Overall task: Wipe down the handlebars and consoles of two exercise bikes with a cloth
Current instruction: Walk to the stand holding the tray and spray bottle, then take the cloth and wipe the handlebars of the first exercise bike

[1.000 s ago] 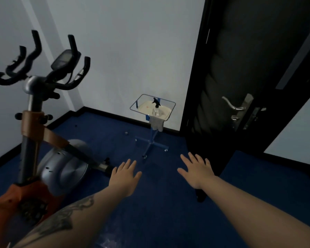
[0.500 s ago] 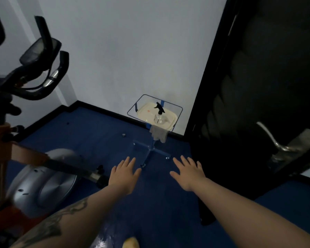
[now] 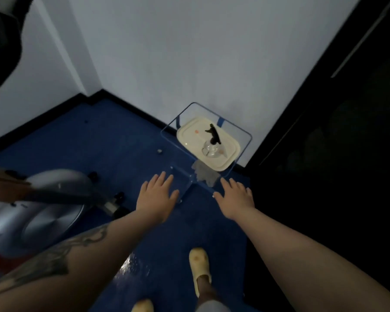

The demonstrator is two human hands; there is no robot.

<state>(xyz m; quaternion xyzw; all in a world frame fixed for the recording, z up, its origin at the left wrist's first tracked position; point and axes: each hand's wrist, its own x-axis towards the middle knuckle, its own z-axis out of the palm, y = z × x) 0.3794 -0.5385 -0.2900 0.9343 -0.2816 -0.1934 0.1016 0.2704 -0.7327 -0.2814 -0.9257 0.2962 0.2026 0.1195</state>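
My arms are bare, with no sleeves showing. A dark tattoo of curling lines runs along my left forearm. I wear pale yellow slip-on shoes: one near centre, another toe at the near edge.

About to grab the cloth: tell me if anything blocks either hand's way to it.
Nothing visible does. The cloth hangs over the near edge of the stand, below the spray bottle. The right hand is open just beside it, the left hand open a little farther left, with only bare floor showing between.
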